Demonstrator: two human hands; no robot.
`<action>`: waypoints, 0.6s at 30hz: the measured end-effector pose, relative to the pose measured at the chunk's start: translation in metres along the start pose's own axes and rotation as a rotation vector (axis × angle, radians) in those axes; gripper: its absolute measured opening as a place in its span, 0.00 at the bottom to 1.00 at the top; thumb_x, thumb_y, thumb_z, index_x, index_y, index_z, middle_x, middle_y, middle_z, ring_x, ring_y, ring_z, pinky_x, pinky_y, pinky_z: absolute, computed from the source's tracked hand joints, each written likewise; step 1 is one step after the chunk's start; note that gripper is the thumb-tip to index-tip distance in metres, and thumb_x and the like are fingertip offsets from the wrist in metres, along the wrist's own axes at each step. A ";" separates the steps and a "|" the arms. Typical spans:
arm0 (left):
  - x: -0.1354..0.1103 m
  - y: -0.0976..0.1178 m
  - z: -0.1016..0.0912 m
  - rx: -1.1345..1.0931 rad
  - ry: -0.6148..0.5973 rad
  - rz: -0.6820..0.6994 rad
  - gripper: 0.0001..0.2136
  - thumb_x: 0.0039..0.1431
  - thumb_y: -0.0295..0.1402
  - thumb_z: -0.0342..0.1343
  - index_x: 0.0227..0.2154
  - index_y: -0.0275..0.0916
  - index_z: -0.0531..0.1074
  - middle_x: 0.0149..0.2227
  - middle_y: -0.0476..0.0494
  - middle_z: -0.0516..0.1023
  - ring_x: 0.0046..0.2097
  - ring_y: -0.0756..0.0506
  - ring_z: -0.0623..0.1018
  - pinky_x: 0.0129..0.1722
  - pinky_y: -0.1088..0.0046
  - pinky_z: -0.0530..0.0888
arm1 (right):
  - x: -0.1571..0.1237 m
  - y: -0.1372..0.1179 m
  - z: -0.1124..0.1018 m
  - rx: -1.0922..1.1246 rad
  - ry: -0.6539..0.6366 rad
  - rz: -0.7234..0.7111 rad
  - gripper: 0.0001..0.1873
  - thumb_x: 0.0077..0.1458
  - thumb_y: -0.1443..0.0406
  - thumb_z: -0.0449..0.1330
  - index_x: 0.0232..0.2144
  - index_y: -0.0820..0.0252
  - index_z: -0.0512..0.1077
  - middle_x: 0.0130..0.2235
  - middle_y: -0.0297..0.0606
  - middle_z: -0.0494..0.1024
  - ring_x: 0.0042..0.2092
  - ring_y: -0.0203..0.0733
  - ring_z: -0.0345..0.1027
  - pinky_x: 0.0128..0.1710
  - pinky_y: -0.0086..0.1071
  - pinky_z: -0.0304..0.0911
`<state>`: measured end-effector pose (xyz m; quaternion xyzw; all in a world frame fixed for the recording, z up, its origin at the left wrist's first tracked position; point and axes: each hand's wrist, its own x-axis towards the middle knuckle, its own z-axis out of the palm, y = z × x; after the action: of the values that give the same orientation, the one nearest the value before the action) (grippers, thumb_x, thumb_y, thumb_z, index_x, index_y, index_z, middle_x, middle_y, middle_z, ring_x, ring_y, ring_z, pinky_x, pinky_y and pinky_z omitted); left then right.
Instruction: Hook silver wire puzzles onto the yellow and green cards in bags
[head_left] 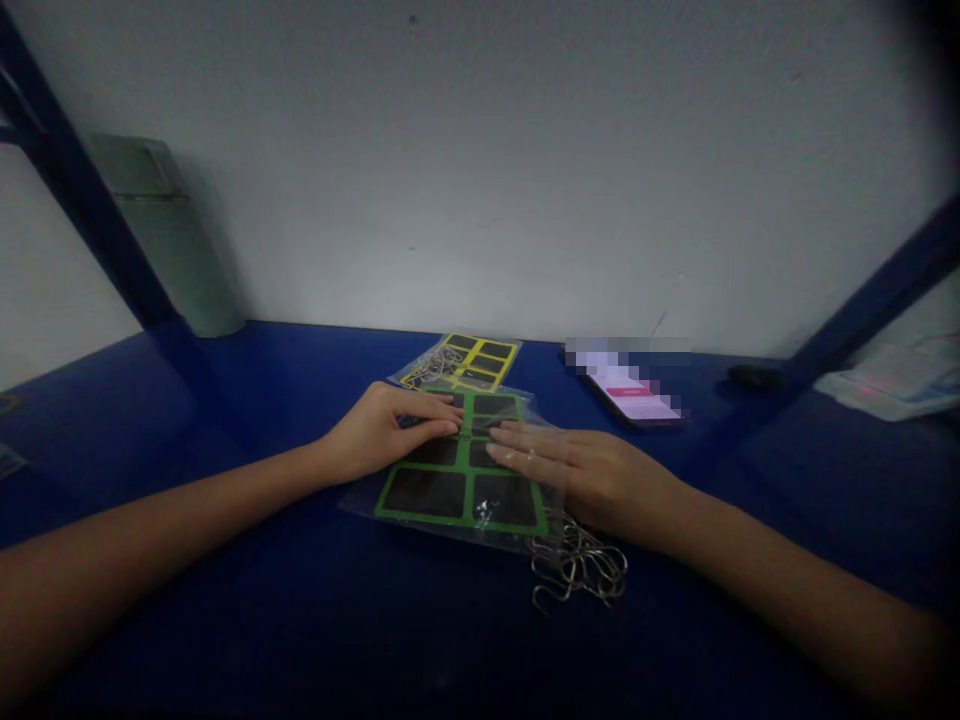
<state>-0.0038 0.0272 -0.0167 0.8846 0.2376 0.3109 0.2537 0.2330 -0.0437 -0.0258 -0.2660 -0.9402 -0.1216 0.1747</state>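
A clear plastic packet with a green-framed card of black squares (pixel 450 490) lies flat on the blue table (pixel 225 420). My left hand (pixel 382 432) rests on the packet's upper left part, fingers stretched flat across it. My right hand (pixel 592 470) lies flat on the packet's right side, fingers together and pointing left. Neither hand grips anything. A similar packet with a yellow-framed card (pixel 469 362) lies just behind. A tangle of metal wire hooks (pixel 577 570) sits by my right wrist at the green packet's lower right corner.
A phone with a lit screen (pixel 634 395) lies at the back right, a small dark object (pixel 754 377) beyond it. A grey-green cylinder (pixel 176 245) stands at the back left against the white wall. Blue frame bars (pixel 82 200) slant at both sides.
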 end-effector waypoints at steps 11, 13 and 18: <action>0.000 0.007 0.006 0.023 0.026 0.012 0.07 0.52 0.32 0.54 0.33 0.40 0.75 0.37 0.47 0.77 0.43 0.48 0.74 0.46 0.71 0.70 | 0.000 -0.001 -0.003 0.033 0.050 -0.029 0.22 0.49 0.78 0.48 0.48 0.66 0.63 0.50 0.47 0.68 0.53 0.40 0.58 0.48 0.37 0.62; 0.000 0.008 0.007 0.022 0.030 0.008 0.07 0.52 0.32 0.54 0.32 0.40 0.75 0.37 0.47 0.77 0.43 0.48 0.74 0.45 0.72 0.70 | 0.003 -0.003 -0.002 0.060 0.005 -0.034 0.25 0.46 0.80 0.48 0.49 0.68 0.61 0.51 0.48 0.66 0.54 0.41 0.56 0.48 0.37 0.61; 0.002 0.008 0.003 0.012 0.012 -0.101 0.11 0.52 0.35 0.53 0.37 0.38 0.73 0.41 0.45 0.75 0.44 0.47 0.73 0.45 0.71 0.69 | 0.006 -0.004 -0.004 0.112 -0.030 0.017 0.26 0.47 0.79 0.48 0.50 0.68 0.59 0.53 0.48 0.63 0.55 0.40 0.53 0.50 0.37 0.59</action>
<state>0.0018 0.0210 -0.0130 0.8712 0.2855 0.3013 0.2623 0.2270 -0.0459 -0.0210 -0.2655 -0.9458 -0.0632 0.1763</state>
